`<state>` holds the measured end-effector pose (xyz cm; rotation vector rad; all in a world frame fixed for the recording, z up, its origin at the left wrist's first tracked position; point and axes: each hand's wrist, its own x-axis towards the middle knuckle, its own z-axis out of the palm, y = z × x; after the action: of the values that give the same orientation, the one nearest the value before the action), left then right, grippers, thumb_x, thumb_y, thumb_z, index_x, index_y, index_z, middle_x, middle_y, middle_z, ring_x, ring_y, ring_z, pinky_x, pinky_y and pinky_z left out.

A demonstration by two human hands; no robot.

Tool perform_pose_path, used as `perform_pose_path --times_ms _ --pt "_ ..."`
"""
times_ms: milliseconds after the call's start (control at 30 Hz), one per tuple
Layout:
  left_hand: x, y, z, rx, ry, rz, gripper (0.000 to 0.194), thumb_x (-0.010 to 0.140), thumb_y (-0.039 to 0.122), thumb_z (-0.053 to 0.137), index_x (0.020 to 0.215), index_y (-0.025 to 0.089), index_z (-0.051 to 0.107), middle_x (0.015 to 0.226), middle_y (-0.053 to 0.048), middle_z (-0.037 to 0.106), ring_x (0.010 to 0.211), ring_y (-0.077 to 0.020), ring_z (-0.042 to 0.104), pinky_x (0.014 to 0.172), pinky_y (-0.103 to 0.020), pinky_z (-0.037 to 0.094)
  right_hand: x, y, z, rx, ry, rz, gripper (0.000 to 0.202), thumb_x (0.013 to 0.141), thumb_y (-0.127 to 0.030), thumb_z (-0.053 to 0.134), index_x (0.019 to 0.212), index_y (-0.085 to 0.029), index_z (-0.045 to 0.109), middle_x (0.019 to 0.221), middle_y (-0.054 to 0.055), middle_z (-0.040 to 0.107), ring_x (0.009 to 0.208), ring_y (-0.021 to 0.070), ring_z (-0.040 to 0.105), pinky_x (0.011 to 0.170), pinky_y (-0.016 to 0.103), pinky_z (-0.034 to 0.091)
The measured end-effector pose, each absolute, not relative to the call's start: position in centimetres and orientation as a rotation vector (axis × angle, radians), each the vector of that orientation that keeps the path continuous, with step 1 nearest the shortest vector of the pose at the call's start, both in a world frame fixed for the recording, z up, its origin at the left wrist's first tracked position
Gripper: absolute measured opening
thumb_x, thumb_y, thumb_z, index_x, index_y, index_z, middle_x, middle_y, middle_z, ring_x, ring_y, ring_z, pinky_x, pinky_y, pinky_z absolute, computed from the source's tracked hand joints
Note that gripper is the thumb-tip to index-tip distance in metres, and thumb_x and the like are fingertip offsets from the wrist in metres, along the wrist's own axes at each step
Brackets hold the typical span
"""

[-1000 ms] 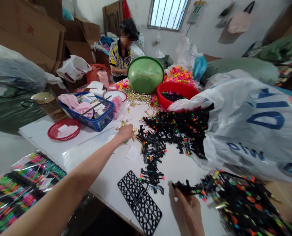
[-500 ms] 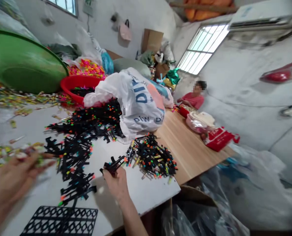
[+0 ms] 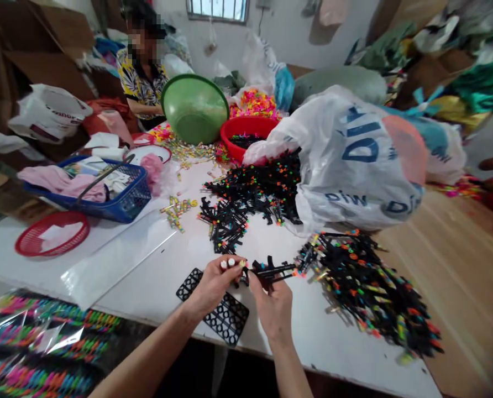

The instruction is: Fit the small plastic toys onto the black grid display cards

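My left hand (image 3: pixel 215 284) is closed on small white-capped tubes, its fingertips meeting the rear end of a black toy gun (image 3: pixel 271 270). That toy gun, orange at its tip, is gripped by my right hand (image 3: pixel 274 304). Below my hands, a black grid tray (image 3: pixel 225 318) lies near the table's front edge, partly hidden by my left hand and forearm. Black toy guns (image 3: pixel 230 221) are heaped beyond my hands. To the right lies another pile of toy guns (image 3: pixel 375 282) with yellow tubes among them. A few yellow tubes (image 3: pixel 179 210) are scattered to the left.
A big white bag (image 3: pixel 354 160) stands behind the piles, beside a red basin (image 3: pixel 246 130) and a green basin (image 3: pixel 194 108). On the left are a blue basket (image 3: pixel 122 193), a red basket (image 3: pixel 51 235) and a clear plastic sheet (image 3: pixel 117 260). A person (image 3: pixel 142 72) sits at the back left.
The view has turned left. My left hand has come from the yellow tubes to my right hand, now holding white-capped tubes. My right hand still holds a toy gun.
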<state>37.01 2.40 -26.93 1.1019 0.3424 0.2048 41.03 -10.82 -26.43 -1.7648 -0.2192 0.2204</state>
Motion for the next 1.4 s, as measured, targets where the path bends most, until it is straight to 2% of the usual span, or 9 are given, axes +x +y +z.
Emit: perform_pose_path --times_ms 167,400,533,733,833,933,1100,1267,1400 --pt "36.9 2.1 -27.3 1.242 0.324 0.212 0.024 0.075 0.034 0.066 0.088 0.015 0.065 0.065 0.001 0.053 0.061 -0.0085 0.046 0.060 -0.020 0.037 40.6 -10.9 -26.5 -1.798 -0.219 0.145 0.026 0.074 -0.037 0.063 0.087 -0.015 0.069 0.085 0.007 0.070 0.076 0.0198 0.064 0.073 0.030 0.051" --pt "36.1 2.5 -26.8 1.643 0.324 0.285 0.017 0.075 0.031 0.064 0.087 0.018 0.067 0.086 -0.003 0.061 0.077 -0.0128 0.053 0.066 -0.021 0.041 39.9 -10.3 -27.9 -1.745 -0.084 0.156 0.037 0.075 -0.042 0.061 0.099 -0.013 0.064 0.089 0.009 0.070 0.076 0.0204 0.066 0.071 0.031 0.053" --pt "35.5 1.9 -27.7 1.527 0.426 0.283 0.019 0.076 0.033 0.063 0.086 0.017 0.067 0.081 -0.003 0.062 0.071 -0.0126 0.053 0.063 -0.021 0.040 39.0 -10.1 -27.8 -1.904 -0.236 -0.015 0.027 0.077 -0.038 0.060 0.090 -0.016 0.067 0.086 0.008 0.070 0.080 0.0211 0.066 0.075 0.031 0.051" --pt "35.5 1.3 -27.9 1.332 0.452 0.305 0.018 0.075 0.031 0.066 0.085 0.016 0.066 0.077 -0.001 0.062 0.069 -0.0109 0.052 0.065 -0.020 0.040 38.3 -10.0 -27.1 -2.018 -0.460 -0.325 0.017 0.081 -0.031 0.056 0.083 -0.017 0.066 0.077 0.006 0.068 0.070 0.0169 0.065 0.067 0.026 0.051" --pt "35.3 1.9 -27.2 1.471 0.359 0.306 0.015 0.078 0.029 0.062 0.084 0.016 0.066 0.083 -0.003 0.063 0.075 -0.0132 0.055 0.066 -0.022 0.042 38.5 -10.3 -27.2 -1.979 -0.373 -0.234 0.019 0.078 -0.033 0.059 0.082 -0.017 0.066 0.078 0.006 0.069 0.072 0.0184 0.065 0.071 0.028 0.051" --pt "34.7 2.3 -26.9 1.719 0.232 0.406 0.013 0.078 0.020 0.058 0.088 0.017 0.066 0.086 -0.005 0.062 0.080 -0.0151 0.056 0.071 -0.025 0.044 38.5 -10.3 -27.2 -1.850 -0.171 0.047 0.026 0.074 -0.039 0.062 0.083 -0.015 0.067 0.078 0.006 0.070 0.069 0.0194 0.065 0.067 0.028 0.052" --pt "33.8 1.3 -27.6 2.007 0.036 0.510 0.036 0.074 0.005 0.048 0.104 0.019 0.063 0.094 -0.008 0.062 0.092 -0.0186 0.056 0.083 -0.030 0.044 38.5 -9.3 -27.1 -1.691 0.085 0.192 0.032 0.068 -0.042 0.066 0.082 -0.014 0.067 0.070 0.005 0.069 0.062 0.0188 0.064 0.060 0.027 0.052" --pt "34.6 2.0 -27.9 1.744 0.381 0.352 0.024 0.084 0.030 0.050 0.101 0.019 0.063 0.093 -0.006 0.064 0.084 -0.0177 0.057 0.077 -0.029 0.044 41.9 -12.0 -27.5 -1.557 0.092 0.146 0.029 0.064 -0.039 0.070 0.076 -0.014 0.065 0.060 0.002 0.064 0.056 0.0152 0.059 0.058 0.027 0.049" --pt "35.1 4.9 -27.4 1.507 0.567 0.348 0.031 0.083 0.043 0.049 0.084 0.015 0.062 0.085 -0.005 0.063 0.081 -0.0173 0.055 0.075 -0.027 0.042 47.5 -14.5 -27.5 -1.361 0.048 -0.203 0.034 0.068 -0.040 0.066 0.094 -0.018 0.061 0.082 0.002 0.064 0.070 0.0139 0.059 0.063 0.027 0.048"
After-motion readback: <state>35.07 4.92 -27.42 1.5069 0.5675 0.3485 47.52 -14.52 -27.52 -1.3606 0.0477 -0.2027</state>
